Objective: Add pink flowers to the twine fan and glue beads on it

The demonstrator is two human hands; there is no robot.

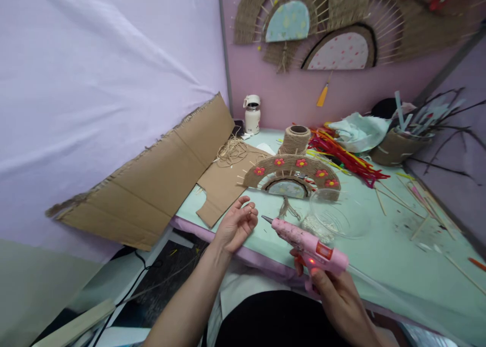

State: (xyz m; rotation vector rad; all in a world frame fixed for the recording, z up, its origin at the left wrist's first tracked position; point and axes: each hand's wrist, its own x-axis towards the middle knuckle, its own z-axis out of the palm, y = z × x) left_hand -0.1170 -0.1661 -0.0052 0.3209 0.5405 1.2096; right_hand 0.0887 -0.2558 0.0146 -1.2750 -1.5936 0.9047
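My right hand is wrapped round the handle of a pink hot glue gun, whose small light glows orange-red. Its dark nozzle points left at my left hand, with a small gap between them. The left hand is palm up above the table edge, fingers curled and thumb meeting the fingertips; what they pinch is too small to make out. Beyond the hands stands a fan-shaped woven twine piece with red flowers and a tassel. A pile of small white pieces lies behind the gun, beside a clear round dish.
Cardboard leans along the left wall, near a tangle of twine. A twine spool, a white bottle, red pipe cleaners and a pot of sticks stand at the back. Thin sticks lie right.
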